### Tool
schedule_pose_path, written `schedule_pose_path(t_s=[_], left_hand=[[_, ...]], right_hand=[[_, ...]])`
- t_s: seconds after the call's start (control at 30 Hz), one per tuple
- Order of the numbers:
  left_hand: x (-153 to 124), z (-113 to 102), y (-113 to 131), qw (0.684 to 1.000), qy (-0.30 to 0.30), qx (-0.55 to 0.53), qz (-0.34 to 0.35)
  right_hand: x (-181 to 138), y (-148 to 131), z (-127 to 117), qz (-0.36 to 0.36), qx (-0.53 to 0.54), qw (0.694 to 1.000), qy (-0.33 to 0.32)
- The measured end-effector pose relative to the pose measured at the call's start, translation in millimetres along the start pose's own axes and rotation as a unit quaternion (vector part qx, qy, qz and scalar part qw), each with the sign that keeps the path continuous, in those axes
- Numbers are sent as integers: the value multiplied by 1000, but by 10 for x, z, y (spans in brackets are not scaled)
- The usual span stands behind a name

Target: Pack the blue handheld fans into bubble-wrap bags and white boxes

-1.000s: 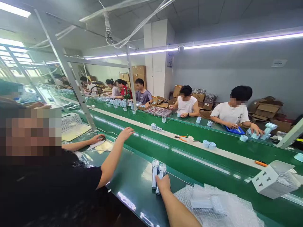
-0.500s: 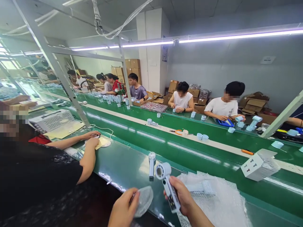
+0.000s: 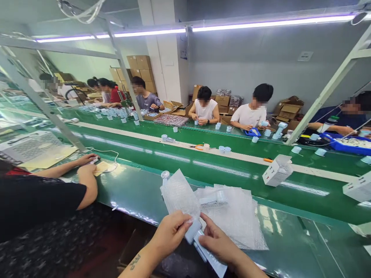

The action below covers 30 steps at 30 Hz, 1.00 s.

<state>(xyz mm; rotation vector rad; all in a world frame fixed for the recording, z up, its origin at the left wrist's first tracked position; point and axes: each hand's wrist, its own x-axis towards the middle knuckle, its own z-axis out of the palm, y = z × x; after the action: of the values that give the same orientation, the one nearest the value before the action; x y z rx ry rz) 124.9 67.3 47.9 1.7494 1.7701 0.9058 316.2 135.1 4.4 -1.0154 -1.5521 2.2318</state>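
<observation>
My left hand [image 3: 176, 228] pinches the lower edge of a clear bubble-wrap bag [image 3: 180, 195], which stands up above the fingers. In my right hand [image 3: 216, 240] is a pale blue handheld fan [image 3: 191, 231], with its head end up against the bag's lower edge. Whether the head is inside the bag I cannot tell. Behind the bag, a second handheld fan [image 3: 165, 175] lies on the bench, mostly hidden. Just right of my hands, a pile of bubble-wrap bags [image 3: 246, 227] lies flat, with a light blue fan [image 3: 215, 198] on top.
A co-worker's arm [image 3: 63, 168] rests on the bench at left. Beyond the bench runs a green conveyor [image 3: 139, 154], with a white box [image 3: 276, 172] on it. Several people sit along the far side among fan parts. A metal post [image 3: 321, 94] rises at right.
My left hand has brought the bag over to the fan, and the bag now stands upright. The fan has tilted in my right hand and moved lower. The view has swung right.
</observation>
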Motion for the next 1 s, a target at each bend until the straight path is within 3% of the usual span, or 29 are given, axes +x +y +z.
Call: schedule_pose_path(t_s=[0.17, 0.27, 0.37, 0.47, 0.57, 0.67, 0.73, 0.8, 0.9, 1.0], left_hand=[[221, 143, 262, 999, -33, 1, -3], [280, 180, 362, 995, -76, 43, 53], [245, 236, 398, 971, -63, 175, 150], [139, 341, 353, 930, -4, 303, 210], [21, 507, 239, 931, 58, 327, 150], [-63, 700, 151, 955, 82, 278, 57], [-97, 802, 158, 967, 90, 234, 37], [-122, 864, 217, 968, 110, 212, 77], [-169, 900, 326, 948, 120, 225, 191], [-236, 922, 376, 946, 50, 206, 246]], right_hand=[[-198, -12, -189, -55, 31, 997, -53], [-243, -13, -268, -77, 72, 991, -81], [-277, 3, -329, -73, 85, 993, -39], [-329, 49, -358, -55, 78, 994, 48], [-393, 122, -337, -56, 85, 990, 100], [-449, 200, -290, -72, 112, 983, 129], [-480, 236, -272, -74, 129, 978, 147], [-508, 254, -273, -57, 142, 977, 146], [-543, 284, -302, -15, 151, 980, 127], [-548, 367, -321, -2, 177, 973, 148]])
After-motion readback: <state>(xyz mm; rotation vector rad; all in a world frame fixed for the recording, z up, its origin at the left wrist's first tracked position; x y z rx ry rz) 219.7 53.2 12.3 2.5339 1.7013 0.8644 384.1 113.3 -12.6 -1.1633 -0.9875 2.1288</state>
